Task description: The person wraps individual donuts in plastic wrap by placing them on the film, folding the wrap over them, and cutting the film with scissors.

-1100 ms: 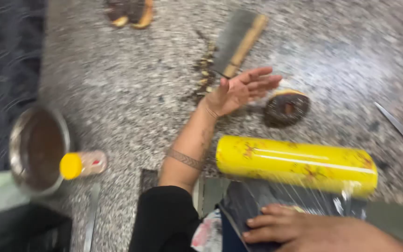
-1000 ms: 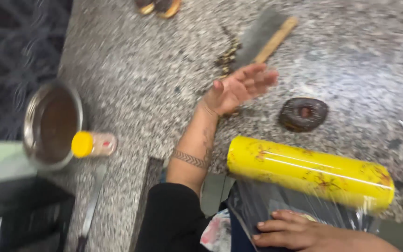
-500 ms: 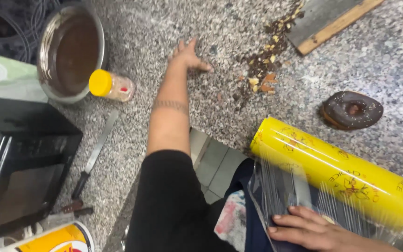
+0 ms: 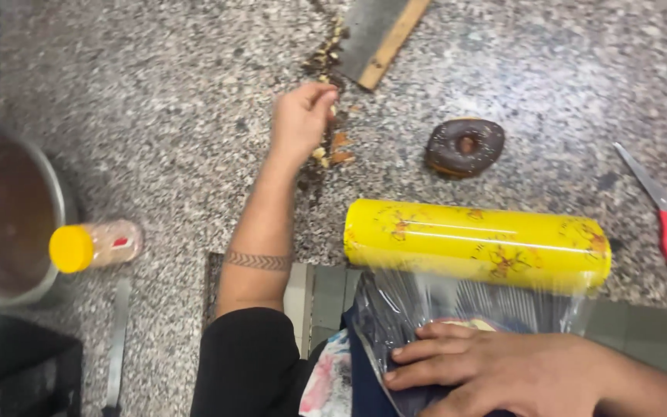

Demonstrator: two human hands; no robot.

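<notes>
Cling-film roll (image 4: 476, 243): yellow tube with a reddish print, lying flat on the tabletop (image 4: 156, 93) at its near edge, long axis left-right, clear film pulled off toward you. Your right hand (image 4: 496, 367) lies flat on that film just below the roll, fingers (image 4: 426, 355) spread, gripping nothing. Your left hand (image 4: 300, 120), above-left of the roll, has its fingers pinched shut on chopped nut bits (image 4: 332, 143)

A speckled grey granite countertop (image 4: 156, 100) is filling pretty much the whole view, and soft light is bouncing off its polished surface near the top. Below the counter's front edge some pale greenish floor tiles (image 4: 326, 297) are peeking through. No walls or windows are showing from this downward angle.
</notes>
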